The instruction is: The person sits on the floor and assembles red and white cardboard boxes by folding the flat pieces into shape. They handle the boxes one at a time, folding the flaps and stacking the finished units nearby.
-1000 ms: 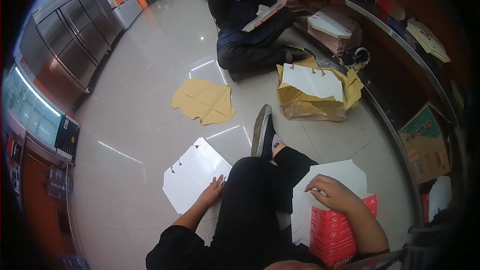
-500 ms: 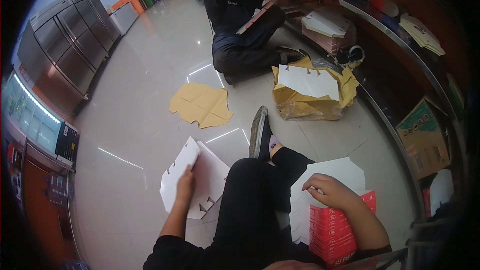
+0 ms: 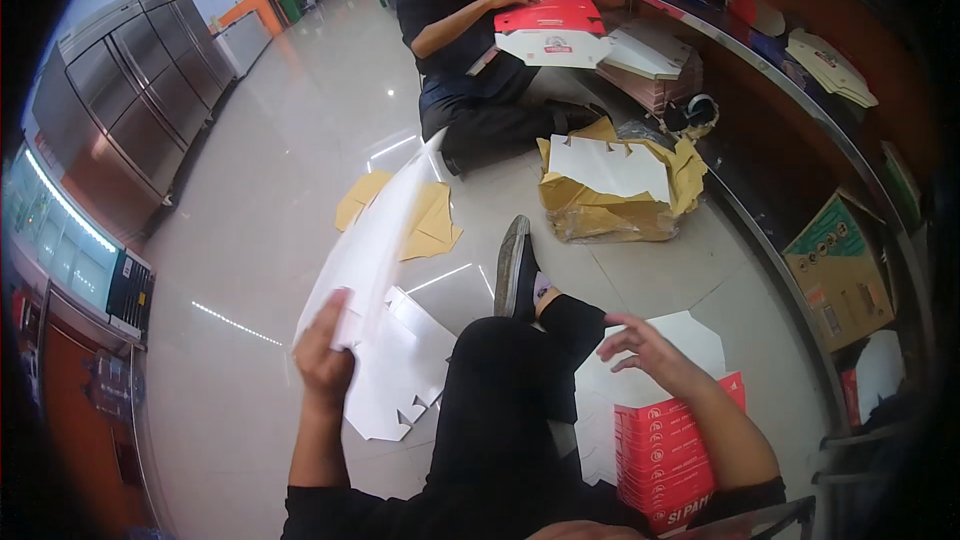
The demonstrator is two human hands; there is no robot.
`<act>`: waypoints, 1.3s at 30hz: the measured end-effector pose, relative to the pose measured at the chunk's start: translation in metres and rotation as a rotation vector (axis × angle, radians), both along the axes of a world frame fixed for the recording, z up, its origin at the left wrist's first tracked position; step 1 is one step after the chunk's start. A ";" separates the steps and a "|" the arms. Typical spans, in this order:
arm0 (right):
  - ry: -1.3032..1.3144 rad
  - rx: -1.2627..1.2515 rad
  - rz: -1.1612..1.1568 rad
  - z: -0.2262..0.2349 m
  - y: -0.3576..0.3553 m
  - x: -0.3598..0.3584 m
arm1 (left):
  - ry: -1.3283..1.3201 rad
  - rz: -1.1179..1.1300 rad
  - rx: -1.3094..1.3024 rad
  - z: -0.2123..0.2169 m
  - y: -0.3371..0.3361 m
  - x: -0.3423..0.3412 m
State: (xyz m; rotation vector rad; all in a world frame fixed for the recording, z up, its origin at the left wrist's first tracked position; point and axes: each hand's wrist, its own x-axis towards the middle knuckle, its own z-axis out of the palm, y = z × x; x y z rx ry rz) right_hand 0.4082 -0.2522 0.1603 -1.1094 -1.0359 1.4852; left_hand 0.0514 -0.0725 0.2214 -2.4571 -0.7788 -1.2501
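My left hand point(image 3: 325, 355) grips a white flat cardboard box blank point(image 3: 362, 230) by its lower edge. The blank stands up on a slant and is smeared by motion. Under it, another white box blank point(image 3: 405, 365) with notched edges lies on the floor beside my left leg. On my right, my right hand point(image 3: 650, 352) hovers with fingers spread and nothing in them. Below that hand sits a fanned stack of box blanks point(image 3: 668, 455), with red printed sides and white panels. Whether the hand touches the top panel I cannot tell.
Ahead, a seated co-worker holds a red and white box blank point(image 3: 550, 32). A torn brown paper package point(image 3: 610, 215) with white blanks stands before my foot. A brown paper piece point(image 3: 435, 225) lies on the floor. Metal shelving point(image 3: 760, 215) runs along the right; steel refrigerators point(image 3: 135, 90) stand left.
My left hand has lifted a white blank off the one on the floor. My right hand's fingers have spread. The co-worker's blank has come down and turned, showing its red side.
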 end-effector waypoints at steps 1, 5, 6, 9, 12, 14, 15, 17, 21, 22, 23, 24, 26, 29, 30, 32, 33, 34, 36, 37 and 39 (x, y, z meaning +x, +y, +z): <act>0.265 -0.003 -0.028 0.000 0.000 0.003 | -0.023 -0.114 -0.020 -0.007 -0.004 0.012; 0.594 0.046 -0.028 0.023 0.004 -0.007 | 0.350 -0.408 -0.096 -0.030 -0.035 0.057; 0.537 -0.045 -0.073 0.025 0.005 -0.008 | 0.413 -0.504 -0.130 -0.036 -0.043 0.068; 0.332 -0.279 -0.251 0.006 0.006 -0.011 | 0.553 -0.708 -0.306 -0.053 -0.062 0.093; 0.322 -0.346 -0.334 0.003 0.003 -0.009 | 0.583 -0.779 -0.425 -0.058 -0.077 0.102; 0.206 -0.221 -0.346 0.002 0.005 -0.005 | 0.724 -0.976 -0.594 -0.040 -0.074 0.106; 0.145 -0.160 -0.351 0.002 0.005 -0.003 | 0.794 -1.064 -0.677 -0.031 -0.070 0.104; -0.051 -0.057 -0.333 0.005 0.004 -0.006 | 0.420 -1.170 -1.110 -0.050 -0.047 0.087; -0.071 0.057 -0.214 0.012 0.000 -0.009 | -0.210 -0.253 -1.232 -0.122 0.020 0.049; -0.042 0.087 -0.182 0.011 -0.001 -0.011 | -0.229 -0.002 -1.068 -0.141 0.036 0.040; -0.024 0.115 -0.174 0.009 -0.006 -0.010 | -0.353 0.106 -1.346 -0.152 0.045 0.043; 0.002 0.156 -0.149 0.009 -0.008 -0.011 | -0.503 -0.008 -1.633 -0.168 0.056 0.029; -0.055 0.231 -0.176 0.012 -0.008 -0.015 | -0.684 -0.172 -1.888 -0.168 0.059 0.023; -0.087 0.319 -0.236 0.013 -0.007 -0.022 | -0.790 -0.261 -1.656 -0.117 0.037 0.031; -0.089 0.348 -0.261 0.012 -0.007 -0.023 | -0.828 -0.270 -1.574 -0.106 0.038 0.027; -0.277 0.403 -0.263 -0.002 -0.011 -0.023 | -0.854 -0.350 -1.434 -0.083 0.044 0.016; -0.375 0.429 -0.268 -0.006 -0.014 -0.022 | -0.844 -0.421 -1.375 -0.076 0.048 0.011; -0.372 0.462 -0.290 -0.003 -0.014 -0.024 | -0.878 -0.454 -1.268 -0.068 0.048 0.007; -0.368 0.512 -0.343 0.008 -0.015 -0.030 | -0.851 -0.540 -1.036 -0.055 0.049 0.005; -0.395 0.456 -0.357 0.012 -0.014 -0.025 | -0.884 -0.550 -1.004 -0.050 0.053 0.008; -0.433 0.304 -0.387 0.021 -0.011 -0.012 | -0.935 -0.573 -0.905 -0.039 0.056 0.019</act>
